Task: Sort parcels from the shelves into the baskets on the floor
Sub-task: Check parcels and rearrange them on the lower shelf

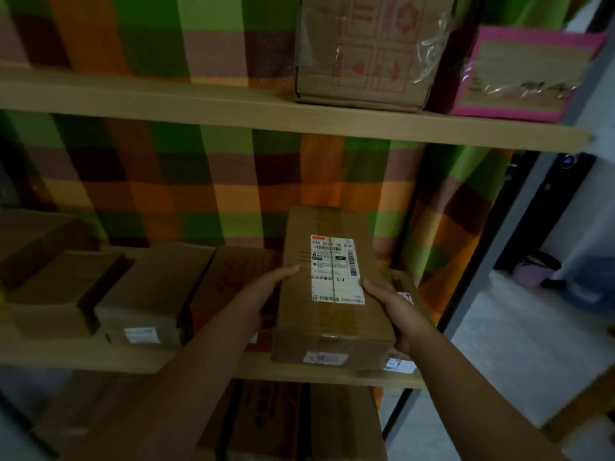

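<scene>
Holding a brown cardboard parcel (332, 331) in both hands at the right end of the middle shelf (133, 359) is what my feed gives me. The left hand (266, 289) clamps the parcel's left side, thumb laid on the top face and the fingers tucked out of sight below. The right hand (401, 314) grips the right edge the same way, thumb up top just beside the white shipping label (336, 271). The parcel sits lengthwise, near end at the shelf's front lip and far end tilted up toward the checked cloth (199, 181) hanging behind. I honestly can't tell if it's resting on anything or lifted clear. There's another box (399, 365) right under its right side, with its own small label poking out. To the left on the same shelf is a row of brown boxes (146, 294), one beside the parcel carrying red print (233, 281). On the top shelf (199, 101) I see a carton with red handling symbols (369, 51) and, touching it on the right, a pink-edged box (519, 74) — both have loose clear plastic on them. More cartons (342, 424) sit below, and pale floor (499, 344) shows off to the right.
</scene>
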A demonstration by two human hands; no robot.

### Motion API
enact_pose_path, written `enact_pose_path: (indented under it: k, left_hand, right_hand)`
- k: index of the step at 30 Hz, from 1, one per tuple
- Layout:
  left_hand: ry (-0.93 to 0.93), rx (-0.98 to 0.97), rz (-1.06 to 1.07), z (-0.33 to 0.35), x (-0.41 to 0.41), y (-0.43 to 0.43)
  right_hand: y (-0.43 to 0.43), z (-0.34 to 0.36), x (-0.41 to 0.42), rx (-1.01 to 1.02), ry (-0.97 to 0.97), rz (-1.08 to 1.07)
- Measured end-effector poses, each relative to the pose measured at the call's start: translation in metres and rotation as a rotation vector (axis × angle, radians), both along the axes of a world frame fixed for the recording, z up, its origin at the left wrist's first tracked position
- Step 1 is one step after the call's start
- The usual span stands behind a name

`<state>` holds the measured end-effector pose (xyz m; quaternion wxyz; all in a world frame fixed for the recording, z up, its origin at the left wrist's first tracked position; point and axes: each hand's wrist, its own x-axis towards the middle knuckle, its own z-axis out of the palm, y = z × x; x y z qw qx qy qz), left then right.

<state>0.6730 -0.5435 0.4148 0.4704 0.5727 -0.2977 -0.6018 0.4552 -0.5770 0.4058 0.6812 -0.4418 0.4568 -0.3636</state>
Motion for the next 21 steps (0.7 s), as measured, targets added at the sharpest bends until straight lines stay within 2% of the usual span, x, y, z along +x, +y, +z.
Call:
enact_pose_path:
  k: [5, 14, 21]
  left_hand:
    - [0.035, -0.001, -0.007, 0.001, 0.0, 0.0]
    - [0.133, -0.247, -0.062, 0.002, 0.007, 0.0]
    - [0.135, -0.277, -0.066, -0.003, 0.007, -0.001]
  right_hand:
    - [-0.002, -0.001, -0.004, -0.048, -0.04, 0.002]
    - [-0.005, -0.007, -0.017, -0.301, -0.091, -0.035]
    - [-0.005, -0.01, -0.015, -0.319, -0.101, -0.038]
